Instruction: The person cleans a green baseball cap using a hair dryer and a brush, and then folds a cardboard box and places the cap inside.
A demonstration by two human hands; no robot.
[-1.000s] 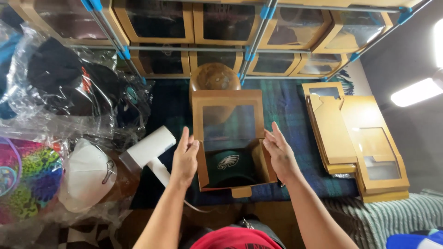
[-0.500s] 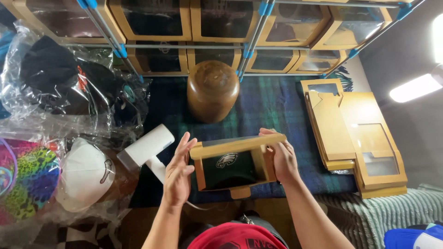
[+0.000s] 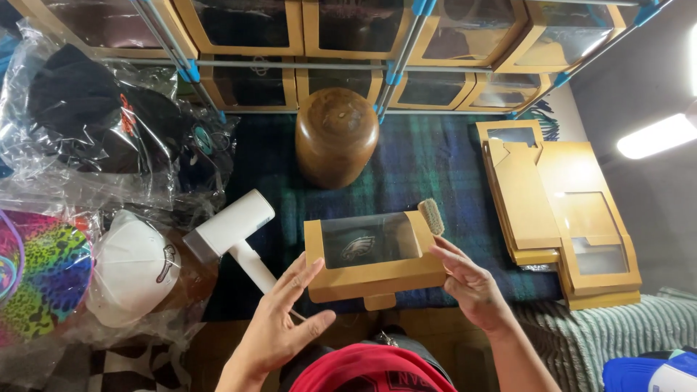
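Both our hands are open with fingers spread, gripping nothing: the left hand (image 3: 279, 327) hovers palm-up just short of the front-left corner of the window box (image 3: 372, 255), and the right hand (image 3: 468, 284) has its fingertips right by the box's front-right corner, can't tell if they actually touch. The box sits closed on the plaid blanket (image 3: 443, 156) with its long side running left to right, clear window facing up, and a dark green cap (image 3: 361, 245) showing through. Around it we've got a white handheld steamer (image 3: 234, 234) just to the left, a wooden hat block (image 3: 336, 136) behind, a small brush (image 3: 431, 215) at the back-right corner, and flat box blanks (image 3: 559, 210) off to the right.
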